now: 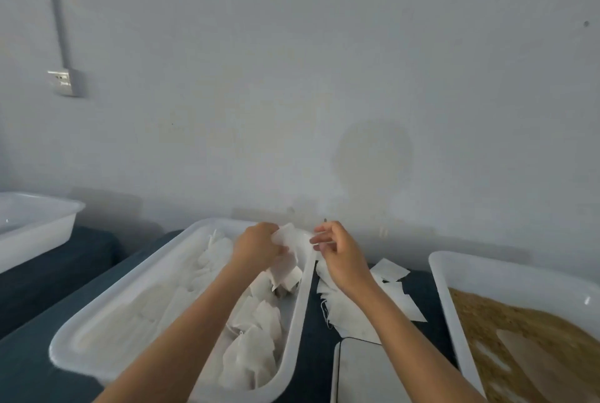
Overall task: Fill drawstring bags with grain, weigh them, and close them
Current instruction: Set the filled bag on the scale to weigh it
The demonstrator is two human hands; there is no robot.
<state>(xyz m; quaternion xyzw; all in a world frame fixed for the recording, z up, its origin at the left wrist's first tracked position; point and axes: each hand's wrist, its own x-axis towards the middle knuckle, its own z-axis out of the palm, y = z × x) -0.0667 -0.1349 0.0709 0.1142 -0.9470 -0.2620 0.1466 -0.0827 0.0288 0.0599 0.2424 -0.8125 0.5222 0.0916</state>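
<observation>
Bag of thin white fabric hangs between the two hands at the centre of the frame, above the far right end of the long white tub. Its long axis runs from the upper centre down toward the lower left, the crumpled top end uppermost and the lower end drooping into the tub. The left hand grips the bag's left side with curled fingers. The right hand pinches at the bag's upper right edge between thumb and fingertips; whether it holds the fabric or a string cannot be told through the blur.

The long tub lies on a diagonal from lower left to upper centre and holds a heap of white bags massed along its right side, its left half mostly bare plastic. Just right of it, flat empty bags lie scattered on the dark blue cloth of the table. Below them, at the lower centre edge, sits a pale flat-topped scale. On the right edge, another white tub holds brown grain. At the left edge stands a third white tub, its contents not visible.

Behind the table rises a plain grey-white wall with a faint round stain right of centre, and at upper left a socket fed by a conduit from above.
</observation>
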